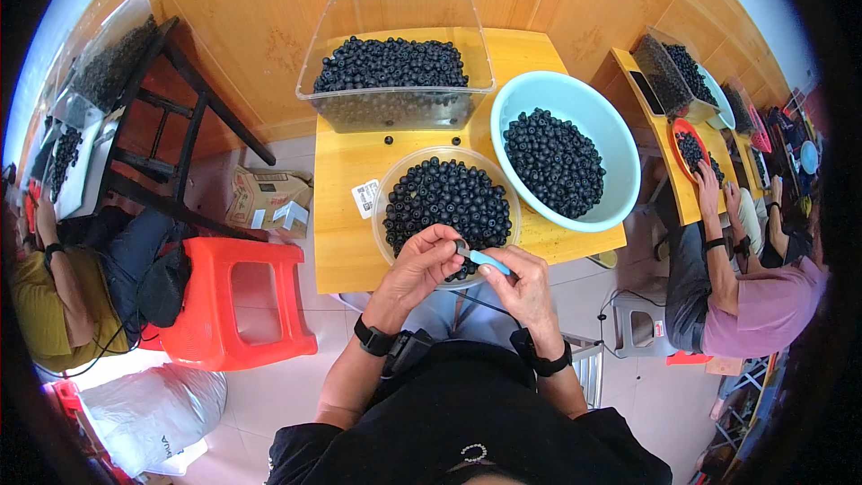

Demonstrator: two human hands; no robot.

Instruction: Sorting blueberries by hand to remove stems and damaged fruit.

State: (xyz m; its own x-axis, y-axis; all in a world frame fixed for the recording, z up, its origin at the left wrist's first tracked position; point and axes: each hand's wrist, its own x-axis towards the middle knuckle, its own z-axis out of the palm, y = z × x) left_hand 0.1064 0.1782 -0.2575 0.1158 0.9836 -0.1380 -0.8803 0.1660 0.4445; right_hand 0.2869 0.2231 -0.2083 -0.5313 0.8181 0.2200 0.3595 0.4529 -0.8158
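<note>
My left hand [420, 265] pinches a small black bead [461, 247] between thumb and fingertips. Gripped in my right hand [525, 286] is a small tool with a light blue handle [489, 261], its tip against the bead; the tip itself is too small to make out. Both hands are over the near edge of a round clear tub [379, 220] heaped with round black beads [440, 198], each with a hole. To its right stands a light blue basin [624, 162] of similar beads. Behind is a clear rectangular bin [395, 113], also holding many beads.
Two loose beads [456, 141] and a white label [365, 198] lie on the yellow wooden table [346, 256]. At left are a red plastic stool [224, 305], a cardboard box [268, 198] and a seated person [58, 305]. Another person [754, 310] works at a table on the right.
</note>
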